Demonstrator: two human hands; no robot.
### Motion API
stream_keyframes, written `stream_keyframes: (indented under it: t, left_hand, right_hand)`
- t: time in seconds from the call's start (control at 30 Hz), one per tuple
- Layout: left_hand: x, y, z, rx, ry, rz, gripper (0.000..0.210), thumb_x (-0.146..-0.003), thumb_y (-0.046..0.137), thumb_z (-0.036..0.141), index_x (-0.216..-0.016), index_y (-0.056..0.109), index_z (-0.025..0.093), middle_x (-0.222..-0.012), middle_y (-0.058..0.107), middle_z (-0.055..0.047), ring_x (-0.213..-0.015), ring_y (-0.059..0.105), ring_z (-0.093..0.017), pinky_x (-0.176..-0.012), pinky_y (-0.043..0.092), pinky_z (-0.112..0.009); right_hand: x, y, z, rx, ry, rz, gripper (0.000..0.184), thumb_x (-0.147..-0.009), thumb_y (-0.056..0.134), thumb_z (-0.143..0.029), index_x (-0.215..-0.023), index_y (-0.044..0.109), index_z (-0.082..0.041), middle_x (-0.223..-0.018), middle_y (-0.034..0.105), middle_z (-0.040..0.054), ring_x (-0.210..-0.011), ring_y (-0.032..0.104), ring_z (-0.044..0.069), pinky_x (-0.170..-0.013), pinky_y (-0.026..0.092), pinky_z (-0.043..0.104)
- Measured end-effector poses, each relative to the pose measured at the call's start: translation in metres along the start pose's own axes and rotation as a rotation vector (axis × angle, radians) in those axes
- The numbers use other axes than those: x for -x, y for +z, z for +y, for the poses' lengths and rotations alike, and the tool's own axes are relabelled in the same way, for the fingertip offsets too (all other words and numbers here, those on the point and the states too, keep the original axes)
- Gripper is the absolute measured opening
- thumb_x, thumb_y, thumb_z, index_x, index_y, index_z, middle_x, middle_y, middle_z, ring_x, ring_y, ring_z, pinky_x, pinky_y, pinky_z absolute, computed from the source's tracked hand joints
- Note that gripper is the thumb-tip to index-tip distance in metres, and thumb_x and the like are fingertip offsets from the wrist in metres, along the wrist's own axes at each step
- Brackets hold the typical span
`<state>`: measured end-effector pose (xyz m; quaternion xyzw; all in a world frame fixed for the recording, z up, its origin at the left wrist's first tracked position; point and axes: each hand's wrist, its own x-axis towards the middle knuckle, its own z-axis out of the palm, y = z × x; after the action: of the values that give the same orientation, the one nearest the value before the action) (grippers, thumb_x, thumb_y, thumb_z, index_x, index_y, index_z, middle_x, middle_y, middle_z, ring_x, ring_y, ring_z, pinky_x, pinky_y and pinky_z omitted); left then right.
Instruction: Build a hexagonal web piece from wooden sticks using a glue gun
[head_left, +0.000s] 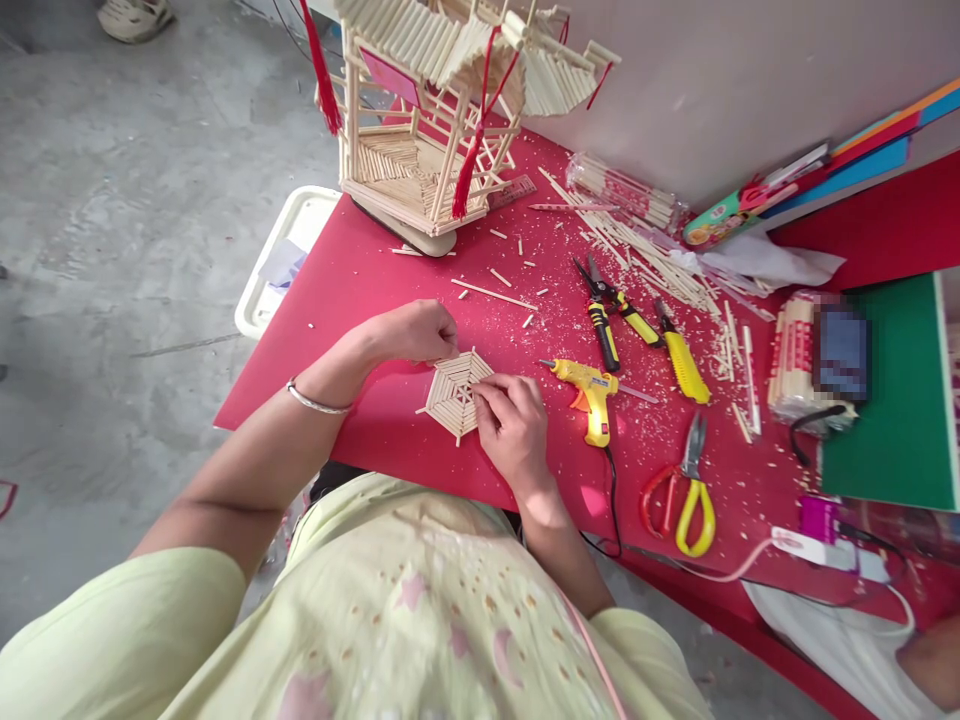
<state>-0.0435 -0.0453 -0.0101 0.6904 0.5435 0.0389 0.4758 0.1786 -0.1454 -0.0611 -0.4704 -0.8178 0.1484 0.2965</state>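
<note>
A hexagonal panel of thin wooden sticks (450, 402) lies flat on the red tabletop, its sticks set in rings like a web. My left hand (420, 332) is curled at the panel's upper left edge, and whatever its fingers hold is hidden. With thumb and fingers pinched together, my right hand (514, 415) is over the panel's middle and right side; what is in the pinch is too small to make out. A yellow hot glue gun (592, 390) rests just right of that hand, its cord running off the front edge.
A stick-built pavilion model (427, 150) with red tassels stands at the back. Pliers (611, 310), a yellow utility knife (684, 360) and red-and-yellow-handled scissors (686, 490) lie rightward. Loose sticks (645, 250) and chips litter the red table (300, 370). Someone's arm (934, 660) shows lower right.
</note>
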Motion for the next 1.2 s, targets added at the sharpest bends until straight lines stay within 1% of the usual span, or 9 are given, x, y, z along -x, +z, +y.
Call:
stream_keyframes:
  t: [0.1,0.27,0.47,0.67,0.9,1.2]
  left_hand:
    - [-0.0003,0.0003,-0.0011,-0.01,0.009,-0.008,0.013,-0.069,0.058,0.022,-0.057,0.06,0.019,-0.049,0.057,0.001,-0.048,0.049,-0.012,-0.051,0.037,-0.026]
    - [0.0001,-0.0001,-0.0033,0.06,0.045,-0.044,0.01,-0.07,0.056,0.023,-0.064,0.063,0.019,-0.052,0.059,0.001,-0.046,0.05,-0.012,-0.051,0.038,-0.025]
    - [-0.0011,-0.0018,-0.0024,0.066,0.057,-0.065,0.009,-0.069,0.057,0.023,-0.061,0.06,0.019,-0.052,0.055,0.002,-0.047,0.047,-0.011,-0.05,0.035,-0.025]
    - [-0.0036,-0.0003,-0.0019,0.084,0.052,-0.045,0.01,-0.068,0.06,0.025,-0.063,0.064,0.017,-0.055,0.057,0.001,-0.051,0.045,-0.01,-0.051,0.033,-0.024]
    - [-0.0037,0.0013,-0.001,0.044,0.021,-0.003,0.01,-0.066,0.058,0.022,-0.057,0.062,0.018,-0.052,0.057,0.001,-0.051,0.045,-0.011,-0.051,0.033,-0.026]
    - [-0.0014,0.0009,-0.0012,0.077,0.037,-0.034,0.011,-0.067,0.056,0.022,-0.058,0.062,0.018,-0.052,0.057,0.001,-0.049,0.048,-0.011,-0.051,0.036,-0.025]
  right_hand:
    - [-0.0006,-0.0006,-0.001,0.001,-0.001,0.005,0.021,-0.099,0.059,-0.017,-0.113,0.074,-0.024,-0.112,0.07,0.008,-0.108,0.059,0.023,-0.099,0.054,0.043]
    - [-0.0004,-0.0007,-0.001,-0.007,-0.005,0.002,0.021,-0.099,0.059,-0.018,-0.114,0.074,-0.024,-0.112,0.07,0.0083,-0.108,0.059,0.024,-0.099,0.053,0.044]
    - [0.001,0.0003,-0.0004,-0.014,0.0,-0.009,0.022,-0.1,0.059,-0.018,-0.115,0.073,-0.024,-0.113,0.07,0.008,-0.109,0.058,0.024,-0.1,0.052,0.043]
    - [0.0007,-0.0012,-0.001,-0.004,-0.003,-0.008,0.021,-0.1,0.059,-0.019,-0.114,0.073,-0.023,-0.112,0.07,0.0079,-0.109,0.058,0.023,-0.1,0.052,0.043]
    - [0.0006,-0.0012,-0.0016,-0.007,0.005,-0.007,0.021,-0.1,0.058,-0.019,-0.114,0.074,-0.024,-0.113,0.07,0.008,-0.109,0.059,0.023,-0.1,0.053,0.044]
    - [0.0017,-0.0003,0.0001,-0.018,0.009,-0.014,0.023,-0.1,0.058,-0.018,-0.115,0.073,-0.025,-0.114,0.069,0.0081,-0.11,0.059,0.024,-0.1,0.053,0.045]
